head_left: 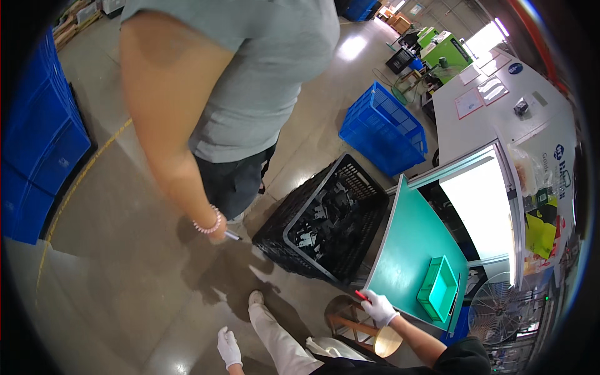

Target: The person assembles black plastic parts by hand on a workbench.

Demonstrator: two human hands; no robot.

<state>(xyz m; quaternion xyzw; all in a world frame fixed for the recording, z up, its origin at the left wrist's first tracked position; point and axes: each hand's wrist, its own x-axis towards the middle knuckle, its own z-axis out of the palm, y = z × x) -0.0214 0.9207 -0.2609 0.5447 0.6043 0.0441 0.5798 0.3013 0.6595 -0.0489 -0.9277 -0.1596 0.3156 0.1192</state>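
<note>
My right hand [379, 309], in a white glove, is closed around a slim red stick-like tool [362, 295] whose exact kind is too small to make out. It is at the near edge of the green-topped workbench [400, 250], close to a green plastic tray [437, 290]. Low over the floor hangs my left hand [229, 348], also gloved in white, with its fingers loosely extended and nothing visible in it. Between the bench and another person stands a black crate [312, 250] holding many dark plastic parts [334, 212].
A person in a grey shirt [262, 106] stands close at front left, a pen-like object [233, 235] in hand. Blue crates [50, 144] are stacked at left; a blue crate [384, 128] stands beyond the black one. A wooden stool [387, 341] and fan [500, 306] are at right.
</note>
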